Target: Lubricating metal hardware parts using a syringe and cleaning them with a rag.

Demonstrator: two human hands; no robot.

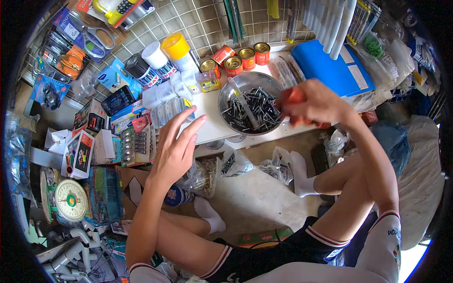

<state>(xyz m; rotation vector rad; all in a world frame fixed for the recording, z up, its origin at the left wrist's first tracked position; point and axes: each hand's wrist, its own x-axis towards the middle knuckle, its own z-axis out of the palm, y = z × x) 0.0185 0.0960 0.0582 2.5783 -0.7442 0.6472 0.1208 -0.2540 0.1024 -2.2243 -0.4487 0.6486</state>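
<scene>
left hand (pixel 175 146) open, fingers spread, holding nothing, over white shelf (pixel 212 123) edge. right hand (pixel 314 104) closed around red-handled tool (pixel 293 96), just beside steel bowl (pixel 245 106) full of dark nails (pixel 252 111). behind bowl, red tins (pixel 238 59); beyond the right hand, blue folder (pixel 332 66).

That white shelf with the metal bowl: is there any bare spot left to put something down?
One free patch: the white shelf between the clear plastic boxes and the metal bowl of dark screws, just beyond the left hand. Behind it small tins crowd the wall; the right hand, gripping something orange-red, covers the bowl's right rim. The concrete floor between the legs is also bare.
</scene>
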